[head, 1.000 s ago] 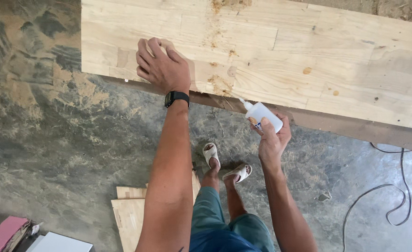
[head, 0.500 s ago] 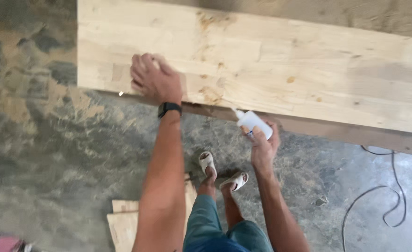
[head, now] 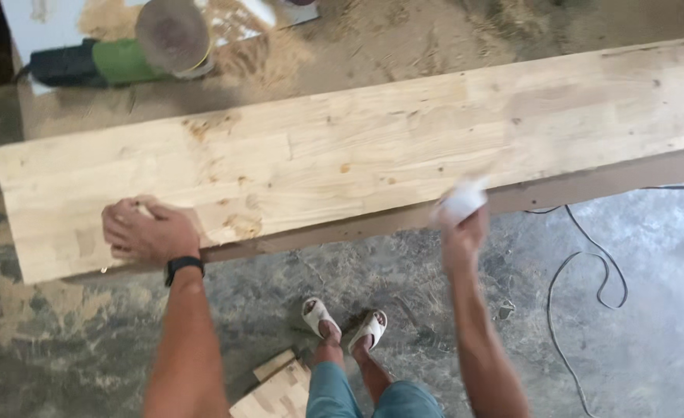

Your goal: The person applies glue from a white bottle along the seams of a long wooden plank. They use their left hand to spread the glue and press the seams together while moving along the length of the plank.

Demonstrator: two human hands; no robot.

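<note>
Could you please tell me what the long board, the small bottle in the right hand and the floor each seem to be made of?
The long board looks like unfinished finger-jointed pale wood: short glued blocks, knots and a matte face show. The small bottle in the right hand looks like white plastic, though it is blurred. The floor seems to be bare concrete, grey, mottled and dusted with sawdust.

A: Light? Even daylight, soft and fairly bright, no glare on the wood panel [head: 373, 155].
B: Shadows? Faint, a dark strip under the panel's near edge.
A: Sharpness? Whole frame slightly soft; right hand [head: 463, 224] and white bottle [head: 461, 201] smeared by motion blur. Left hand [head: 147, 231] clearer.
</note>
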